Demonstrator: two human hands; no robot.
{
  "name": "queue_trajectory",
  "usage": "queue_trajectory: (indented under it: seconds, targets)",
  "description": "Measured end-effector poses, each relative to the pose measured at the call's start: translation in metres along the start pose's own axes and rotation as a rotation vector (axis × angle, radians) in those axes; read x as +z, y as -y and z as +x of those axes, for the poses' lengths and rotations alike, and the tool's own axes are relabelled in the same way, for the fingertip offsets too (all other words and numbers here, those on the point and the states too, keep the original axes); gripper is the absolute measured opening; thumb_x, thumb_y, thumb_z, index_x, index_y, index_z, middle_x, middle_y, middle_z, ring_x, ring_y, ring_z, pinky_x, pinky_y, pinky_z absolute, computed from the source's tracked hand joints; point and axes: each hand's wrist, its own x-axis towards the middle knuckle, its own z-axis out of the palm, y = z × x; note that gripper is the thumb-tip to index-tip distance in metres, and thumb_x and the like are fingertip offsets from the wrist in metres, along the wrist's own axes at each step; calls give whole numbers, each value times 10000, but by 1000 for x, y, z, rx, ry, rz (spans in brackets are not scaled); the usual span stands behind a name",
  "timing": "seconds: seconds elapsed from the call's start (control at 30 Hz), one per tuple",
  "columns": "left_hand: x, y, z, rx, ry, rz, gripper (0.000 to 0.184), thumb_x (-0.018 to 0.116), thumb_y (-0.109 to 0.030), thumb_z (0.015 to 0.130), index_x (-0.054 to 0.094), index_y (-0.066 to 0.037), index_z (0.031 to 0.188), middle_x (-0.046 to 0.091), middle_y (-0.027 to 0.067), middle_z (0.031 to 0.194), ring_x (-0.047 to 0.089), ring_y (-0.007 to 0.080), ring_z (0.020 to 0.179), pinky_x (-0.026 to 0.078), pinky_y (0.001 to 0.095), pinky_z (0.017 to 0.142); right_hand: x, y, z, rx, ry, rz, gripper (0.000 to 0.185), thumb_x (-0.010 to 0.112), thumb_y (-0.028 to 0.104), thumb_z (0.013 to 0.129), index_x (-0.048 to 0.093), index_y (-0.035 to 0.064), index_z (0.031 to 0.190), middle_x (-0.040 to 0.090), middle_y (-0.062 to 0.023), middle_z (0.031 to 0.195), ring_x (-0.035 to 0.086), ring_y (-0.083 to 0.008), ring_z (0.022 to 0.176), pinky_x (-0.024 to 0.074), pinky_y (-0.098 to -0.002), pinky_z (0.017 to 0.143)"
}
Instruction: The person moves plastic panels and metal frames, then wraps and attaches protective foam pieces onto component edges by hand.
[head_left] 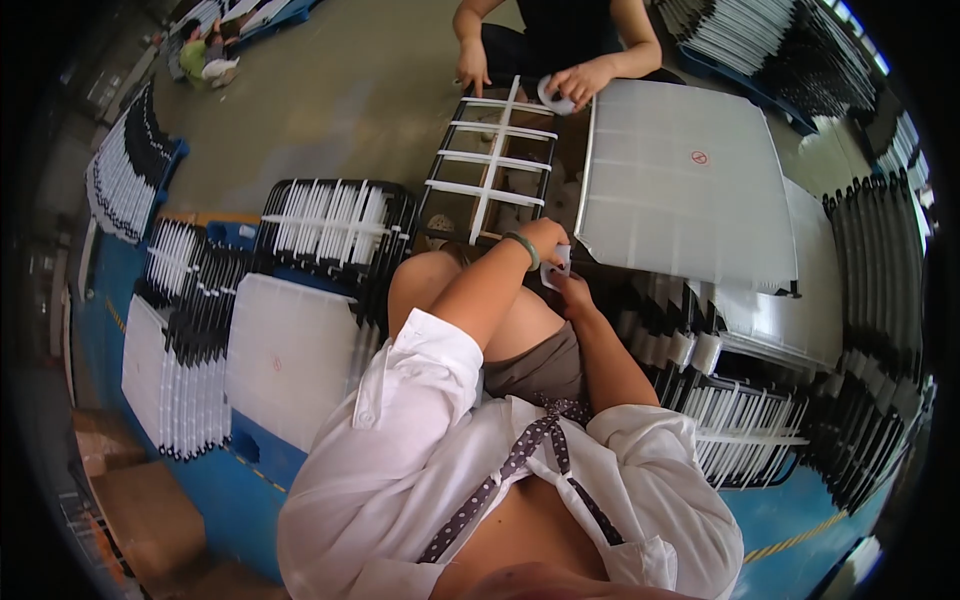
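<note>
The left hand [545,240] and right hand [574,296] grip a white tape-like roll [549,275] in closed fingers beside a black rectangular white-slatted frame [496,161], seemingly readying tape; drawing it calls for steadiness.

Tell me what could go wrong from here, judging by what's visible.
The small white object, perhaps a roll, held between the bare left hand and right hand might slip or twist. The black rectangular frame crossed by white strips could shift if the co-worker's hand at its far left corner pushes. The translucent white flat panel might get knocked, since its near left corner appears close to both working hands.
</note>
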Motion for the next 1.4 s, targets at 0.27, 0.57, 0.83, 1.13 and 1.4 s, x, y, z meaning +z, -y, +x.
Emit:
queue_trajectory:
  seconds: [0.27,0.57,0.83,1.13,1.4]
  targets:
    - [9,2,-3,121,-135,-35,365,699,-256,677,641,-39,965,627,166,910,597,325,845,465,368,770,9,-2,-3,-102,-142,9,260,552,196,831,547,37,1037,598,-48,841,554,-138,659,429,-256,516]
    - [18,12,0,143,-43,28,324,558,-180,793,587,-66,1095,598,164,1033,528,325,995,419,379,854,1,-9,9,-164,-184,10,288,563,255,845,540,53,1049,598,-42,871,553,-145,692,434,-262,536]
    - [7,-4,-3,45,-14,15,388,668,-209,724,593,-69,1078,601,147,1029,547,335,953,434,378,831,16,7,-13,-126,-144,-164,134,579,145,818,560,55,915,589,-26,796,540,-116,622,440,-241,535]
    - [23,-4,-4,113,-15,164,149,552,-97,773,516,-8,887,572,185,912,554,354,894,453,396,756,19,18,-39,-218,-75,-496,162,597,189,813,596,28,800,550,-4,638,469,-83,528,374,-234,493]
    - [27,-3,-1,123,-34,120,130,542,-88,776,526,-8,877,584,189,885,561,353,889,455,392,758,10,16,-46,-446,10,-662,186,591,200,809,617,16,810,575,1,648,486,-72,526,373,-236,479]
